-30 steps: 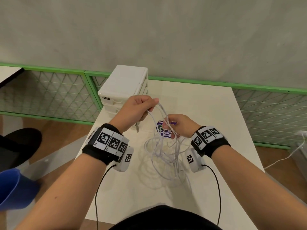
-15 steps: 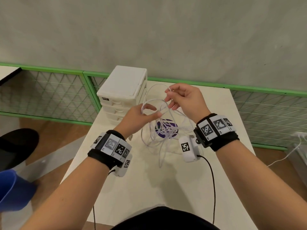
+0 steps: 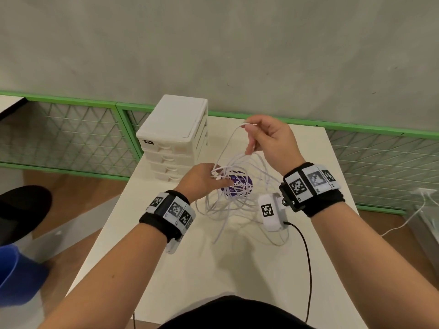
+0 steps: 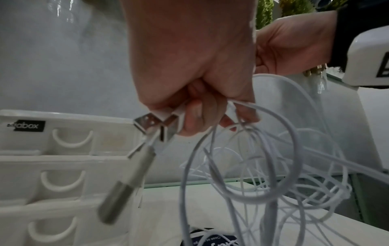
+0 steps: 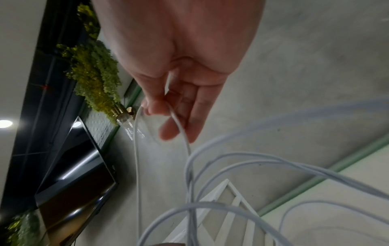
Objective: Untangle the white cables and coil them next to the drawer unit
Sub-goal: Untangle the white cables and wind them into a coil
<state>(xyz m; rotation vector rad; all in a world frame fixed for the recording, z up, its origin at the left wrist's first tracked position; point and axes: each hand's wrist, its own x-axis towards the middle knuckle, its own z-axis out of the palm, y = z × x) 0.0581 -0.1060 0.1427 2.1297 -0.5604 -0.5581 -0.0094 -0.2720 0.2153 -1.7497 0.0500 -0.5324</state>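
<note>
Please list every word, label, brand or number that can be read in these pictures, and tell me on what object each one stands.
"abox": black label on the top front of the white drawer unit; the characters before it are unclear.
"Clean as": part of the white print on the purple round sticker on the table, under the white cables; the rest is too blurred to read.
Square code markers on the wristbands: patterns only, no readable words.
</note>
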